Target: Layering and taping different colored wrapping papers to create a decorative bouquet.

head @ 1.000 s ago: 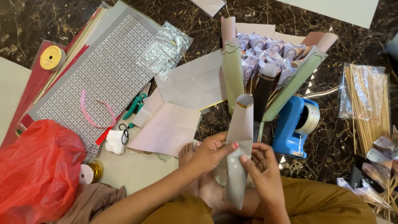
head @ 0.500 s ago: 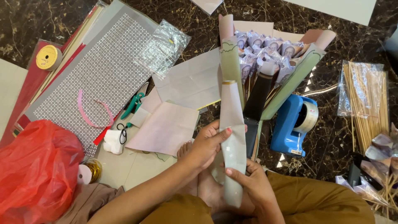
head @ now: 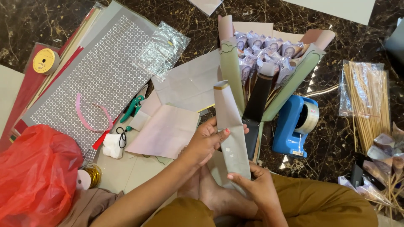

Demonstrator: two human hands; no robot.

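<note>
You hold a folded grey paper strip [head: 230,130] upright in both hands. Your left hand [head: 205,142] grips its middle edge, and your right hand [head: 256,185] pinches its bottom. The strip sits over your feet, just in front of the paper bouquet [head: 269,63] on the dark floor [head: 328,138]. A blue tape holder [head: 294,124] stands beside it.
</note>
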